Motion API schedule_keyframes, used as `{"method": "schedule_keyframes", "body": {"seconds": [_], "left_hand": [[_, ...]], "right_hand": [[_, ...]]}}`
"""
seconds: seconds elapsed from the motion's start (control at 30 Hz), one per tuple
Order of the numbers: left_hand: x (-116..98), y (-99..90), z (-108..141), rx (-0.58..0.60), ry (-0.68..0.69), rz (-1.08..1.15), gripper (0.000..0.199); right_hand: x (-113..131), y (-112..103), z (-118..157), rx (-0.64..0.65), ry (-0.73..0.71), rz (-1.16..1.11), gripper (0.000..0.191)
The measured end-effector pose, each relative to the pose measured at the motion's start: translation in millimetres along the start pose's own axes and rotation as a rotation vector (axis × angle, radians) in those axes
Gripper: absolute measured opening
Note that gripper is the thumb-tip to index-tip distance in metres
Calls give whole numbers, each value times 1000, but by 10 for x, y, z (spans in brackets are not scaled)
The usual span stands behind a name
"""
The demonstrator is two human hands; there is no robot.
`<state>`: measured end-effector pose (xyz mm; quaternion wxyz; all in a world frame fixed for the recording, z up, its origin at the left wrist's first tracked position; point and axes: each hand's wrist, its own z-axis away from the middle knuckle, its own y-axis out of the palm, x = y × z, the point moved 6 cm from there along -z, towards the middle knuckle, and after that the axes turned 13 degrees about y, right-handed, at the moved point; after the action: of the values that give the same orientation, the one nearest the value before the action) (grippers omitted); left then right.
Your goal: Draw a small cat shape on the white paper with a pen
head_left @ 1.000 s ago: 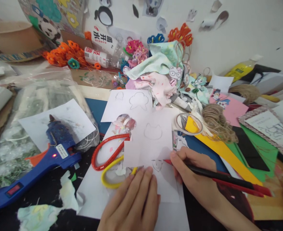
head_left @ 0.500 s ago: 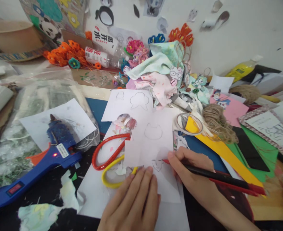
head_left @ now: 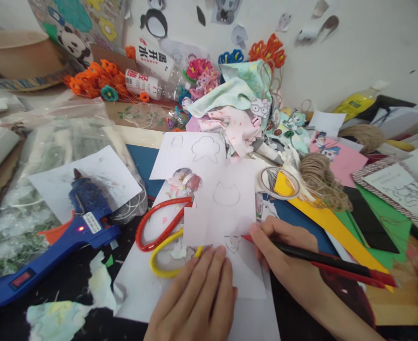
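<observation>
White paper [head_left: 209, 222] bears faint grey outlines: a cloud shape [head_left: 206, 148], a cat-head shape [head_left: 226, 193] and a small pointed sketch [head_left: 232, 243]. Flat on the paper's lower part lies my left hand [head_left: 198, 293], fingers stretched, its fingertips just below the small sketch. My right hand [head_left: 287, 251] grips a black and red pen [head_left: 322, 259], whose red tip is just right of that sketch; whether the tip touches the paper I cannot tell. Scissors with a red and a yellow handle loop [head_left: 162, 222] lie left of my left hand, their blades hidden under paper.
A blue glue gun [head_left: 88, 213] with a lit red light rests at left on a paper sheet. Fabric scraps [head_left: 233, 128], a tape roll [head_left: 278, 182] and twine [head_left: 319, 177] crowd the back and right. A yellow strip [head_left: 337, 227] lies near my right forearm.
My right hand and the pen have shifted slightly to the right, the tip moving a little away from the small sketch. My left hand stays in place.
</observation>
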<state>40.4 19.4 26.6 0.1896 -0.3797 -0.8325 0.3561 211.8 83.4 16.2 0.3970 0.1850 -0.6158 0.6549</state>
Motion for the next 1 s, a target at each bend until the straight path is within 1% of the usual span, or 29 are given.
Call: {"method": "schedule_keyframes", "body": {"seconds": [0.13,0.23,0.3,0.33,0.4,0.43,0.5,0.6,0.7,0.77,0.8,0.83,0.93,1.0], "left_hand": [[8,9,0,0,-4,-2,24],[19,17,-5,5,-7,2,24],[23,12,-4,-2,-8,7,23],[23,7,-2,-9,-9,9,23],[15,6,1,-10,-3,13,24],[9,7,3,-11,-2,13,24],[-3,18,7,-3,-1,13,25],[-15,40,9,12,-9,16,27],[-27,45,9,4,-6,17,28],[-33,51,12,3,3,18,29],[-34,53,15,2,5,15,30],[-35,57,18,4,6,12,30],[-31,63,24,5,0,1,30],[-31,68,23,14,-1,-3,30]], "right_hand": [[-16,-2,0,-2,-21,14,43],[-19,-9,23,3,-63,35,44],[-3,-60,45,-53,-101,-1,45],[8,-102,54,-97,-116,-56,45],[38,-198,62,-187,-151,-237,43],[59,-236,56,-214,-172,-330,40],[119,-271,13,-221,-205,-446,28],[234,-211,-123,-131,-196,-456,9],[345,-64,-254,18,-173,-463,7],[366,57,-303,128,-120,-501,14],[359,102,-310,159,-95,-517,20],[340,132,-306,170,-77,-521,26],[247,147,-244,137,-65,-458,43],[187,159,-194,174,-65,-437,43]]}}
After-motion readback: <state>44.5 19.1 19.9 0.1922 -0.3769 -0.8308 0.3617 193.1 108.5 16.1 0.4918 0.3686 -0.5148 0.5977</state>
